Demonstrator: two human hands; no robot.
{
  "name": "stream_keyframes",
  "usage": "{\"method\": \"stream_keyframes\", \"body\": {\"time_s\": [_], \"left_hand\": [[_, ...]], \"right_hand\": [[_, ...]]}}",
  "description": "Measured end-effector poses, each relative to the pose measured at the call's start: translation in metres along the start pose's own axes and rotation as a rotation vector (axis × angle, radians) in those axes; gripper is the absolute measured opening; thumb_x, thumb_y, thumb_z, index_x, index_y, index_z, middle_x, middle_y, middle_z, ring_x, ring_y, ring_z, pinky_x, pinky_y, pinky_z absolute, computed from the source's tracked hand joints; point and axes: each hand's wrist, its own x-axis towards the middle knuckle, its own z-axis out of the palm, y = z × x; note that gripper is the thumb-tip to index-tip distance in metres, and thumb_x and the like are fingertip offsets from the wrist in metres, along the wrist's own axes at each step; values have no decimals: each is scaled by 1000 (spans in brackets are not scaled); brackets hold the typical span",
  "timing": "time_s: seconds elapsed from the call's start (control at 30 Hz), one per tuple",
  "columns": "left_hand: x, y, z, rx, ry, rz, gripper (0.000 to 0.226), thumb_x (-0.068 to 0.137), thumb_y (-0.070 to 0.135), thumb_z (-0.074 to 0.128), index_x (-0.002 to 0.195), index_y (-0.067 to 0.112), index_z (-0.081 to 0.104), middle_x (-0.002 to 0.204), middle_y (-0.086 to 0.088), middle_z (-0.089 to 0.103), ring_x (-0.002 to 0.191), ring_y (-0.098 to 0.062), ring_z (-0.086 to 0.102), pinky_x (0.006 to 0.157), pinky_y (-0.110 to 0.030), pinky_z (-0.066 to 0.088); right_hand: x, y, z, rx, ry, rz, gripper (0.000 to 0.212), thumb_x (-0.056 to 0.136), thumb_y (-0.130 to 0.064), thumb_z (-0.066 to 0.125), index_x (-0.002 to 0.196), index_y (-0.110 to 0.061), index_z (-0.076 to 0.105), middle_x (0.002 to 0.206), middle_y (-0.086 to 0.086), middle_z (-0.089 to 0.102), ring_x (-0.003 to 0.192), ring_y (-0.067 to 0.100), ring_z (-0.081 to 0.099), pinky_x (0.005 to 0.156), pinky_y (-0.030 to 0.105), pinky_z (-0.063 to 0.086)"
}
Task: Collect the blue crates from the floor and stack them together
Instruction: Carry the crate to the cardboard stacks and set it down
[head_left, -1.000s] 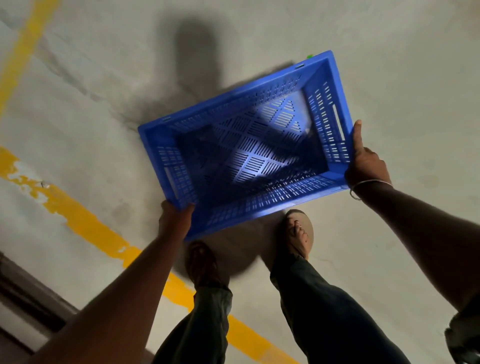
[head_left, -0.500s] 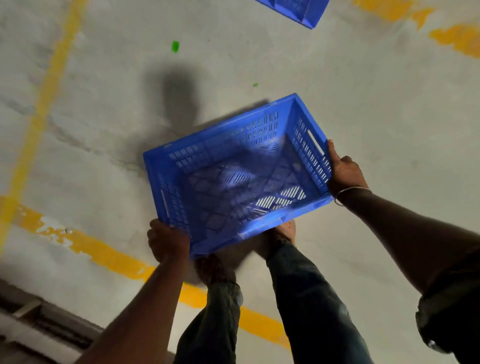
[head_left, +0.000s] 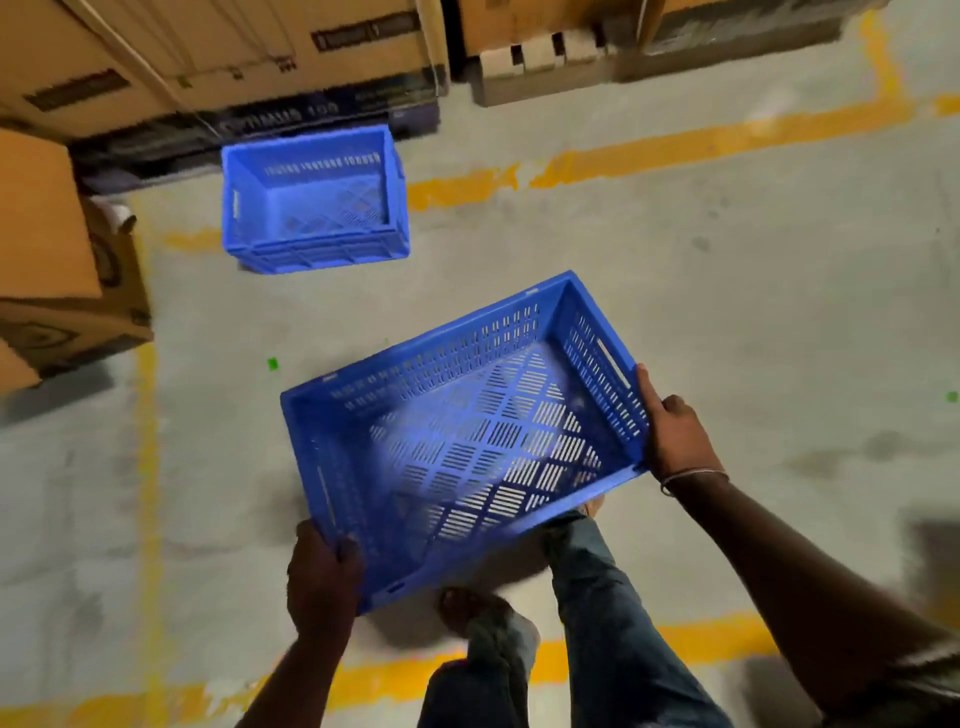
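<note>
1. The concrete floor (head_left: 727, 312), crossed by worn yellow lines (head_left: 675, 145), fills most of the frame; cardboard boxes (head_left: 47, 218) are stacked along the top edge and at the left.
2. A carried blue crate (head_left: 467, 441) is held off the floor at the centre of the frame, open side up, empty and tilted. The step in hand is judged to be the carrying of this crate toward the stack.
3. A second blue crate (head_left: 311, 200) stands on the floor in the upper left, well apart from the carried one. The next move is judged to call for walking up to it, squaring the carried crate over its rim and lowering it in.
4. The right hand (head_left: 675, 431) is curled round the crate's right end wall, thumb along the rim; a thin bangle (head_left: 693, 475) is worn at the wrist.
5. The left hand (head_left: 322, 577) is clamped on the near-left corner.
6. Writing on a dark band below the boxes, upper left, is blurred; "100" can perhaps be read, nothing surely.
</note>
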Motion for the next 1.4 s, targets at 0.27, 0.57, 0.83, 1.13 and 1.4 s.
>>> {"method": "stream_keyframes", "body": {"time_s": [0.27, 0.57, 0.83, 1.13, 1.4], "left_hand": [[5, 175, -53, 98, -43, 182, 16, 85, 25, 61, 94, 17, 51, 89, -18, 62, 77, -38, 57, 69, -42, 48], [34, 422, -45, 124, -8, 581, 34, 79, 45, 50, 96, 15, 49, 92, -23, 63, 91, -46, 61, 73, -48, 48], [52, 651, 5, 159, -115, 865, 24, 88, 30, 66, 100, 14, 53, 93, -22, 67, 90, -44, 64, 68, -44, 46], [3, 928, 54, 195, -255, 1140, 21, 87, 34, 64, 101, 21, 56, 95, -13, 67, 90, -38, 64, 68, -42, 51], [-116, 1154, 144, 233, -308, 1400, 20, 88, 33, 64, 100, 21, 53, 93, -13, 67, 86, -38, 64, 65, -40, 48]], "right_hand": [[-21, 87, -114, 138, 73, 103, 83, 90, -20, 54, 155, -36, 4, 87, 13, 47, 82, 42, 59, 72, 42, 48], [-5, 178, -217, 320, 276, 345, 89, 89, -30, 58, 152, -45, -3, 94, 15, 54, 87, 42, 60, 74, 42, 48], [35, 258, -304, 360, 350, 553, 91, 87, -32, 61, 151, -46, -4, 104, 17, 64, 91, 38, 62, 71, 40, 49], [69, 350, -423, 425, 450, 830, 92, 87, -33, 62, 149, -49, -3, 100, 14, 64, 86, 36, 62, 69, 39, 47], [92, 485, -482, 487, 612, 1022, 90, 88, -34, 64, 151, -46, 0, 103, 15, 67, 87, 37, 64, 63, 36, 42]]}}
